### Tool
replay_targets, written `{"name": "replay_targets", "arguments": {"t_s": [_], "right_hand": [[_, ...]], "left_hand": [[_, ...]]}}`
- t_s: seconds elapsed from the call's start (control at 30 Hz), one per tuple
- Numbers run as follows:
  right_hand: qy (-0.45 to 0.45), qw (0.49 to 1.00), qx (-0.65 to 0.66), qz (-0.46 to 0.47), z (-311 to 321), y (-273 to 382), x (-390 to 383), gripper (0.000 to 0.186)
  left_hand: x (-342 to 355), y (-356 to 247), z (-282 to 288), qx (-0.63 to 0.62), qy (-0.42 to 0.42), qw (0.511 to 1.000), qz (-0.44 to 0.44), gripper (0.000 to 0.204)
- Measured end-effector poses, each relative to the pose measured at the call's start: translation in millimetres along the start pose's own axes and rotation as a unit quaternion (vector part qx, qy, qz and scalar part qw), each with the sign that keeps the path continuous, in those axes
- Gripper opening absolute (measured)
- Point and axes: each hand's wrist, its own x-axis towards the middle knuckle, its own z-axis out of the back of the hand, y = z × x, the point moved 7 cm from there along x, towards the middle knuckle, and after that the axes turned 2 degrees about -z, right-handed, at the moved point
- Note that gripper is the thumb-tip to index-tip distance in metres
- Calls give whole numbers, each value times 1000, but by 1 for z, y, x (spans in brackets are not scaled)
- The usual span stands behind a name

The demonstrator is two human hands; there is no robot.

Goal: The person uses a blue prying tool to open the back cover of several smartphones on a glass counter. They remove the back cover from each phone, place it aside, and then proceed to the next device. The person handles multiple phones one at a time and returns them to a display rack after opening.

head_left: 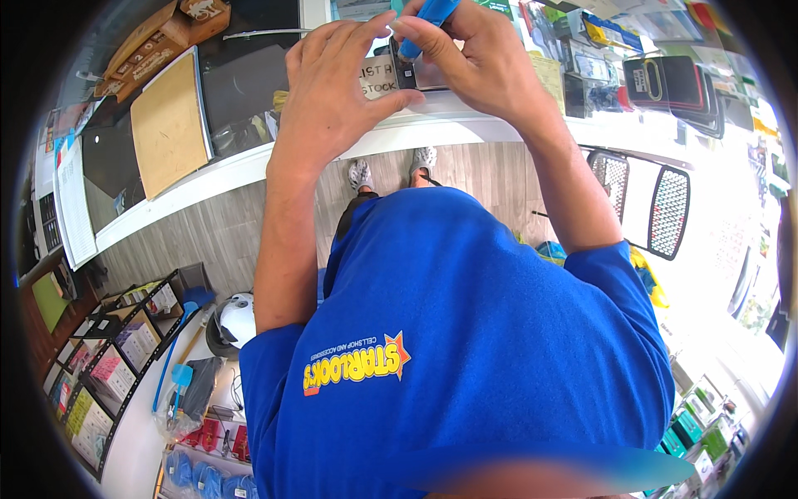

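My right hand [486,71] is closed round a thick blue stick-shaped tool [435,13], whose exact kind I cannot make out. Its lower end points down at a dark, flat phone-like device [406,77] with a small pale label on it. My left hand [332,87] arches on the other side of the device, thumb and fingers apart. Its thumb tip comes close to the device's near edge; whether they touch I cannot tell. Between the hands lies a piece of brown cardboard [376,76] with handwriting, partly covered.
A white-edged counter [449,131] runs in front of me. On its left lie a tan folder [169,125] and a wooden block calendar [154,54]. Phone cases [661,81] and packages crowd the right. Behind me on the left are a shelf of boxes [112,374] and a white helmet [238,320].
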Motion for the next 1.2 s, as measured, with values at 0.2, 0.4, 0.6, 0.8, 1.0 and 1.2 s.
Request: {"name": "replay_targets", "arguments": {"t_s": [0.2, 0.4, 0.6, 0.8, 1.0, 1.2], "right_hand": [[7, 996, 30, 90, -4, 4, 2, 31], [73, 997, 32, 14, 0, 5, 3, 36], [75, 994, 73, -23, -2, 7, 2, 43], [65, 997, 41, -18, 0, 5, 4, 48], [57, 996, 51, -47, 1, 2, 2, 48], [57, 997, 34, -47, 3, 4, 3, 48]], "left_hand": [[0, -1, -2, 18, -8, 1000, -21, 84], [1, -1, -3, 21, -3, 1000, -21, 84], [1, 0, -3, 10, 7, 1000, -1, 85], [1, 4, -5, -7, 8, 1000, 9, 88], [1, 5, -6, -19, 19, 1000, 14, 90], [0, 5, -6, -11, 16, 1000, 18, 90]]}}
